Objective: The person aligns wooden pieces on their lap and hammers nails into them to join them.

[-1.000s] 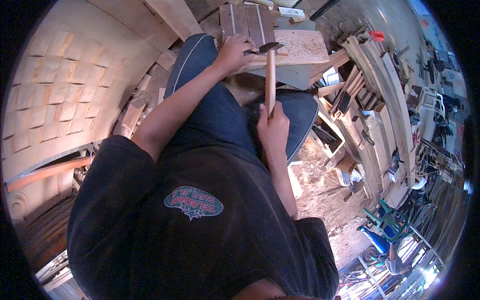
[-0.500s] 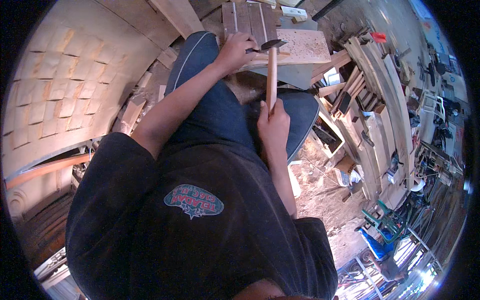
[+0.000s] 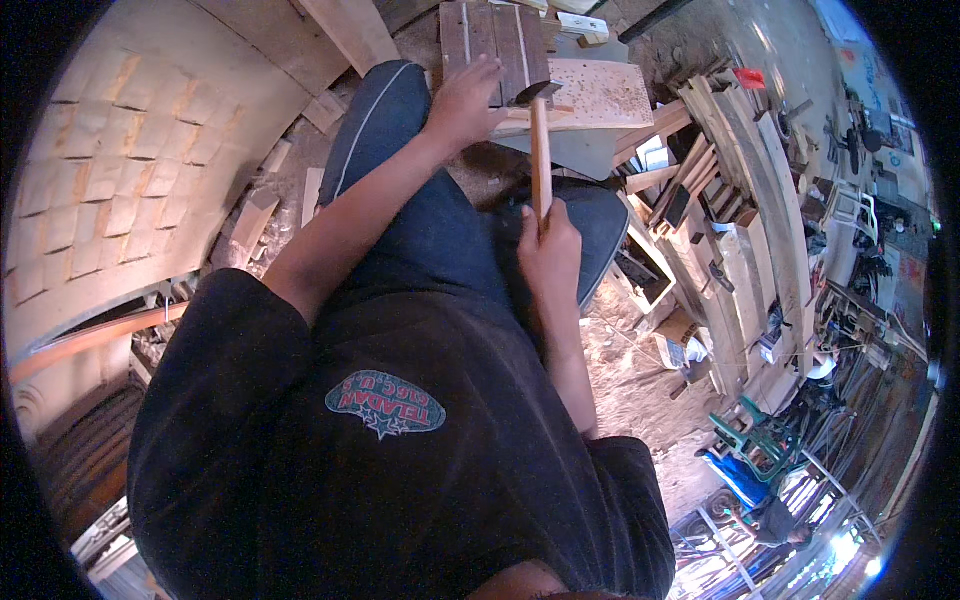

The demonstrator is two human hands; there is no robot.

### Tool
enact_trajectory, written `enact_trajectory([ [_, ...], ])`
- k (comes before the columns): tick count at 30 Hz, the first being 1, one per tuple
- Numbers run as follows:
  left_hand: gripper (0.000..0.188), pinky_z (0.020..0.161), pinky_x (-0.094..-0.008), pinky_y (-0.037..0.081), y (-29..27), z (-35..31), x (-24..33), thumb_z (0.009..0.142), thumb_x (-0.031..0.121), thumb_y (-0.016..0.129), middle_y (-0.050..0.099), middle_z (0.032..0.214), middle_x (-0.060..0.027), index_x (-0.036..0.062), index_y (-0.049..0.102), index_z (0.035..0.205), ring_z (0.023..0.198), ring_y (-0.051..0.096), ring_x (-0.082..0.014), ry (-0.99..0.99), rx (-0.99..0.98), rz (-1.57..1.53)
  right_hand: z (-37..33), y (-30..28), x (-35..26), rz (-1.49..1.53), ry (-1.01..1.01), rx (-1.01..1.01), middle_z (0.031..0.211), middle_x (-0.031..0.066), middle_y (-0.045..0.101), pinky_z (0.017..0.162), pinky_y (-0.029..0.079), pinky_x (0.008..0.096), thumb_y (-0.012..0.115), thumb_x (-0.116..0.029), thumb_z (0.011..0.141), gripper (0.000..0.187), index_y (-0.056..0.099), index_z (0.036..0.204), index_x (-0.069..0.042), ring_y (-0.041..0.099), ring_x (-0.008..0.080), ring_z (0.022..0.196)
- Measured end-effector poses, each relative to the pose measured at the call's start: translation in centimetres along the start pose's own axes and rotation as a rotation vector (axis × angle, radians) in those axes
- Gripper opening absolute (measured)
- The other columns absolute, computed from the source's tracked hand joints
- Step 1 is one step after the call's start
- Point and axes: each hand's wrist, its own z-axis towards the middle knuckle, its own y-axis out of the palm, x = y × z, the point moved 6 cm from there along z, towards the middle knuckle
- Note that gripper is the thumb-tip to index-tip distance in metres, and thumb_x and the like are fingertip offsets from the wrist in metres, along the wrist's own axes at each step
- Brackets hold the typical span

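My right hand point(image 3: 550, 245) is wrapped round the lower wooden handle of a hammer point(image 3: 541, 150). Its dark metal head lies over the near right corner of a dark brown wooden board point(image 3: 485, 45), where a pale wooden strip point(image 3: 562, 110) shows beside it. To the left of the hammer head, my left hand point(image 3: 465, 108) rests at the board's near edge. Its fingers are stretched out and the thumb stands apart, with nothing visible in the grasp. A pale, speckled wooden block point(image 3: 605, 92) extends to the right from under the work.
My bent knees flank the work from below. Timber planks point(image 3: 765, 190) and a bundle of sticks point(image 3: 690, 185) lie to the right, near an open wooden box point(image 3: 655, 275). A large pale panel point(image 3: 130, 150) leans at left. Another person point(image 3: 775, 522) is at lower right.
My left hand has let go of a small dark piece by the hammer head and spread its fingers toward the board. The hammer has shifted slightly left and down.
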Motion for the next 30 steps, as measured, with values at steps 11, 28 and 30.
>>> enact_trajectory([
  [11,0.066,0.124,-0.0514,0.024,0.8,0.0,0.4,0.082,0.037,0.075,0.052,0.154,-0.0057,0.0076,0.061,0.14,0.148,0.037,-0.0315,0.095,-0.185,0.31,1.5,-2.1,-2.4,-0.005,-0.073,0.053,0.069,0.0272,0.06,0.056,0.046,0.0547,0.062,-0.02,0.1,0.026,0.049,0.091,0.0,0.063,0.05,0.067],
  [28,0.063,0.124,-0.0529,0.024,0.5,-0.2,-0.4,0.081,0.03,0.073,0.049,0.156,-0.0037,0.0071,0.061,0.138,0.149,0.036,-0.0312,0.003,-0.232,0.214,0.2,-3.3,-3.9,-0.146,0.186,-0.151,0.069,0.0244,0.056,0.058,0.044,0.0439,0.064,-0.027,0.102,0.032,0.051,0.095,0.001,0.057,0.0385,0.062],
  [30,0.063,0.124,-0.0533,0.024,0.2,0.0,-0.7,0.081,0.029,0.074,0.049,0.156,-0.0039,0.0066,0.061,0.138,0.15,0.035,-0.031,0.004,-0.205,0.205,1.0,-3.3,-4.8,-0.157,0.243,-0.164,0.072,0.0245,0.058,0.059,0.046,0.0438,0.064,-0.027,0.102,0.032,0.051,0.096,0.002,0.059,0.0364,0.064],
])
